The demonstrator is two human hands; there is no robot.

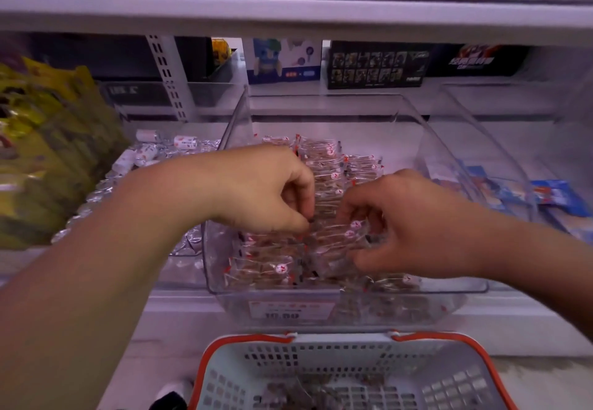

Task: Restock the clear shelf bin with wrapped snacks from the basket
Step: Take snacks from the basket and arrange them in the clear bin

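Hands over clear bin (449, 159), left hand (269, 191) and right hand (401, 223) pinching wrapped snacks (333, 217) (basket (321, 364) below).

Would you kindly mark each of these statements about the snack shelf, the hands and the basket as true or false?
1. Both hands are over the clear bin, with the left hand and right hand gripping wrapped snacks. True.
2. The basket sits on the shelf above the bin. False: it is below the bin, nearest the camera.
3. The basket has an orange rim. True.
4. The bin to the left holds blue packets. False: it holds silver-wrapped sweets; blue packets lie to the right.
5. A price label is on the bin's front. True.
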